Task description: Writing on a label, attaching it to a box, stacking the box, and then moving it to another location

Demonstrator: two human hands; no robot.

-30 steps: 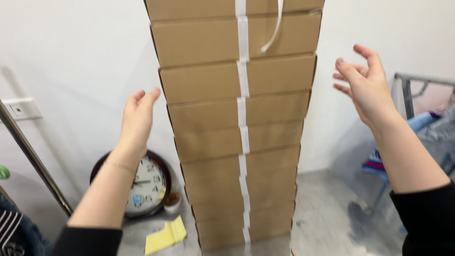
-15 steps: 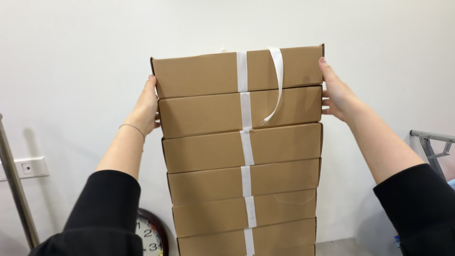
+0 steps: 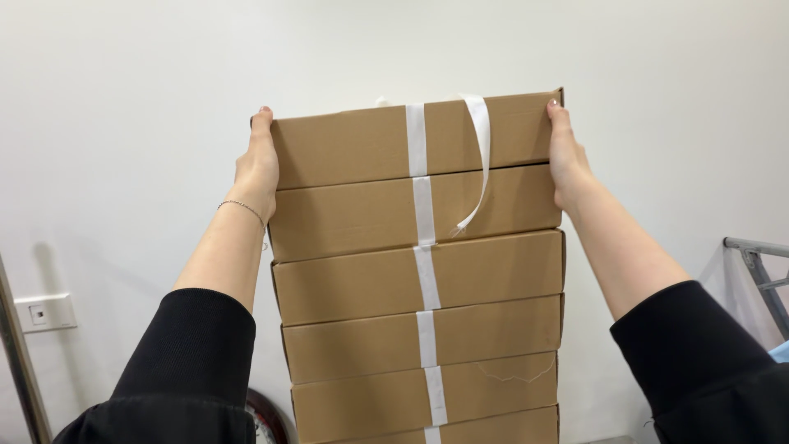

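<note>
Since half a second back not much has shifted, both hands are still clamped on the top box and the stack just sits a touch lower in my view, so more bare wall shows above it.

Going left to right: wall socket (image 3: 45,312) low on the white wall, then my left hand (image 3: 257,168), flat against the left end of the top box (image 3: 345,144), fingers pressed together and pointing up, thin bracelet (image 3: 241,208) on the wrist.

Boxes are plain brown cardboard, flat and wide, stacked straight in front of me against the wall. I count six in view, the bottom one cut off by the frame. One white tape strip (image 3: 424,247) runs down the middle of all of them, and one loose white strap (image 3: 479,156) hangs over the top two.

My right hand (image 3: 565,156) mirrors the left on the right end, fingers together, palm pressed on. Grey metal frame (image 3: 760,267) at far right.
</note>
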